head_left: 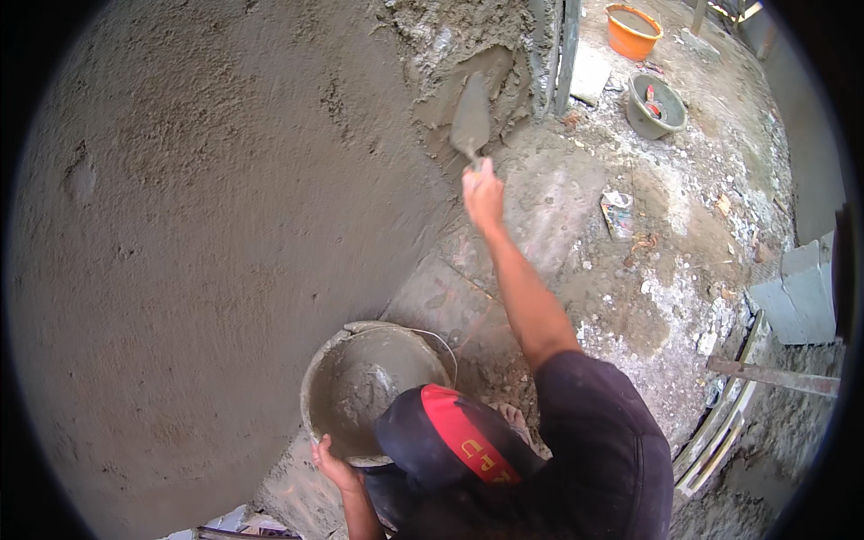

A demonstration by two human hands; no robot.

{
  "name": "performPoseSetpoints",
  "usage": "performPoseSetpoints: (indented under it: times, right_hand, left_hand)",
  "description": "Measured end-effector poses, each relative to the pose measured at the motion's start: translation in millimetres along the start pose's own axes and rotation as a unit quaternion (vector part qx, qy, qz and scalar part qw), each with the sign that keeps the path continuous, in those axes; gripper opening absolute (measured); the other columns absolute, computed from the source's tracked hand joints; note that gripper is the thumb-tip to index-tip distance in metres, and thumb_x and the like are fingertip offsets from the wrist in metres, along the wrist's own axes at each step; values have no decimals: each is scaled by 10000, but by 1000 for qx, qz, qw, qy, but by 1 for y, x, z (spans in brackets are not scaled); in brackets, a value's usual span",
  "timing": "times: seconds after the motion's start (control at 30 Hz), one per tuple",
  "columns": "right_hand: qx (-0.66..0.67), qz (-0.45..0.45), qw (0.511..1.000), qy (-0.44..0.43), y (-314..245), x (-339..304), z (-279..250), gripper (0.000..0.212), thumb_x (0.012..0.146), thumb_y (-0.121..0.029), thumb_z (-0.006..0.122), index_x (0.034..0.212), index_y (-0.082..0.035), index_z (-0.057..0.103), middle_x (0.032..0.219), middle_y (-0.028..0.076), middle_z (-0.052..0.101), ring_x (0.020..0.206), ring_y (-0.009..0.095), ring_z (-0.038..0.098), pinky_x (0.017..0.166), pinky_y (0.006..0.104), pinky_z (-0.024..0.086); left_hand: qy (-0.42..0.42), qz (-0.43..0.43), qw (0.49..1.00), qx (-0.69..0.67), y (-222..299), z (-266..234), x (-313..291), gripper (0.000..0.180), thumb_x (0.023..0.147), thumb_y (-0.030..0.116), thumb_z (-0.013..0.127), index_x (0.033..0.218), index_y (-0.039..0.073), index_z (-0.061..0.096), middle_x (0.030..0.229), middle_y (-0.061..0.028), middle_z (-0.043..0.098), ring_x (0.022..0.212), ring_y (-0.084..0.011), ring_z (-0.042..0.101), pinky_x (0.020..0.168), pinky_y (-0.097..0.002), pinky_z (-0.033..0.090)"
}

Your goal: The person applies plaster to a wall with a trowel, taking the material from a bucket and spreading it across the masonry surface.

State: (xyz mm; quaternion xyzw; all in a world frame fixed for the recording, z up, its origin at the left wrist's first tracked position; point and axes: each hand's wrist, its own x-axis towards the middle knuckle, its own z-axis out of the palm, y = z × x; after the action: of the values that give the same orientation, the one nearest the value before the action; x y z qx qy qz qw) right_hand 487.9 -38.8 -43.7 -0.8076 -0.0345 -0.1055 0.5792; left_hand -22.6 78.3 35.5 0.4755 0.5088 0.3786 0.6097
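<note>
My right hand (483, 193) is closed round the handle of a pointed trowel (471, 119), my arm stretched far forward. The trowel's blade lies against a patch of wet mortar (511, 76) low on the wall, near its far edge. My left hand (335, 465) grips the rim of a mortar bucket (313, 396), thumb on top. This round, mortar-crusted bucket has a thin wire handle and holds some wet grey mortar (367, 385). It stands on the ground beside the wall, close to my bent leg in dark cloth with a red band (461, 432).
The plastered wall (207, 252) fills the left. On the rubble-strewn ground at the far right stand an orange bucket (634, 36) and a grey tub (652, 110) with a red-handled item inside. A crumpled packet (617, 216) lies nearer. Wooden strips (720, 432) lie at right.
</note>
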Motion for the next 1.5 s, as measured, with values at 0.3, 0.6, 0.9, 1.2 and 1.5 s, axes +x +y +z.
performPoseSetpoints:
  times: [0.3,0.6,0.9,1.2,1.5]
  right_hand:
    - [524,271,788,-176,-26,45,-18,158,891,-144,529,1023,-58,515,638,32,437,468,148,468,378,313,416]
    - [351,124,916,-152,-93,-2,-31,117,927,-165,504,971,-60,481,633,44,492,430,125,494,343,304,405]
    - [-43,-56,942,-328,-48,-172,-119,281,845,-207,577,998,22,522,818,260,600,823,440,594,708,465,458]
    - [-312,-417,644,-560,-95,-237,-104,237,853,-95,537,1083,-37,534,852,189,654,792,336,673,677,417,537]
    - [-354,-455,541,-612,-103,-265,-63,170,866,-106,532,1005,-9,549,867,170,685,786,274,705,624,383,561]
  left_hand:
    - [-3,21,1000,-3,9,13,-10,278,819,124,524,1064,1,576,962,-82,604,877,-202,590,791,-341,483]
    - [-11,7,1000,11,3,19,-17,318,826,172,539,1083,-13,570,1026,-112,598,948,-238,578,846,-358,462]
    - [-91,-22,991,96,35,2,-1,505,861,134,609,1320,-30,477,1209,-145,587,1141,-236,537,964,-355,433]
    - [-136,57,983,112,12,37,-8,593,928,285,625,1361,-73,436,1255,-145,578,1157,-182,519,1027,-307,364]
    - [-124,19,990,61,17,10,-9,479,929,282,632,1272,-41,543,1153,-76,628,1066,-141,541,972,-290,389]
